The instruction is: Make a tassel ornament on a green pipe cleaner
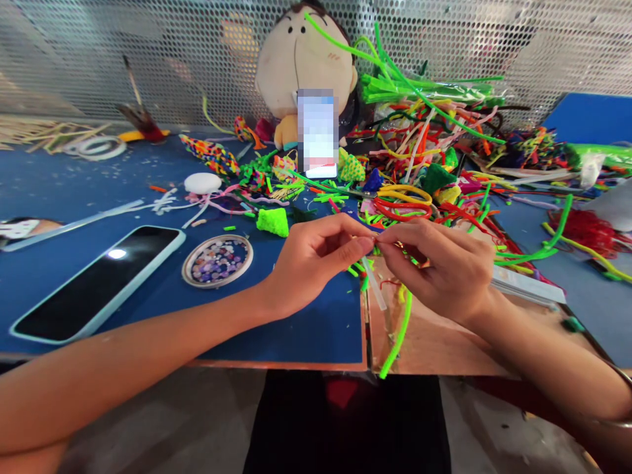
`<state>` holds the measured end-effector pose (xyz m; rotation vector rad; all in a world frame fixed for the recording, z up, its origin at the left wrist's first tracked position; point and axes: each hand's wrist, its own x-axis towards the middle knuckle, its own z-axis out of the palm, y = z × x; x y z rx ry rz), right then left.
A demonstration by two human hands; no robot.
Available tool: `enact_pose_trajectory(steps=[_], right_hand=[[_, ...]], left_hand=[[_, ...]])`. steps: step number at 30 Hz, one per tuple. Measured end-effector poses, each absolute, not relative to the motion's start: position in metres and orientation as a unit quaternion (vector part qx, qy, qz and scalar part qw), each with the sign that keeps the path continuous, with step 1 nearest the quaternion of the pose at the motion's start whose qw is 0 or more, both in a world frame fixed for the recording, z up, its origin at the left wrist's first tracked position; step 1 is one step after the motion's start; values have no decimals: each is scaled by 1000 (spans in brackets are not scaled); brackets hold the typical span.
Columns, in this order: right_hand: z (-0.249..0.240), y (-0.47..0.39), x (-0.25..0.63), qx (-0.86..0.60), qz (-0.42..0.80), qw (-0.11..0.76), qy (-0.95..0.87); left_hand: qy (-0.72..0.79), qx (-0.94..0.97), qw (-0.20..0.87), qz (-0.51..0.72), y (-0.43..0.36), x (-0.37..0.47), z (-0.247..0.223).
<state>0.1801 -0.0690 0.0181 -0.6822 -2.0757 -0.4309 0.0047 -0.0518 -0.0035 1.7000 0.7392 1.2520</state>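
Note:
My left hand (316, 260) and my right hand (439, 263) meet over the table's front part, thumbs and fingertips pinched together. Whatever lies between the fingertips is too small and covered to make out. Just below the pinch, a translucent stick (374, 284) slants down. A bright green pipe cleaner (397, 336) hangs by the table's front edge, below my right hand. Left of my left hand are a fuzzy green piece (272, 222) and a round dish of small beads (217, 262). Behind the hands lie scissors with red and yellow handles (402, 197).
A dark-screened phone (99, 283) lies at left. A lit phone (318, 135) leans on a plush toy (306, 59). Tangled pipe cleaners (415, 138) heap up at the back right, below a bundle of green ones (419, 90). A perforated metal panel (162, 59) closes off the back.

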Motion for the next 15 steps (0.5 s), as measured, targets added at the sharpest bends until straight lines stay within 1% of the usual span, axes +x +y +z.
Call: enact_pose_trajectory(steps=[8, 15], right_hand=[[19, -71, 180, -277, -204, 426, -837], [19, -72, 180, -271, -193, 427, -841]], left_hand=[[319, 703, 396, 498, -55, 5, 0], [331, 717, 361, 496, -57, 6, 4]])
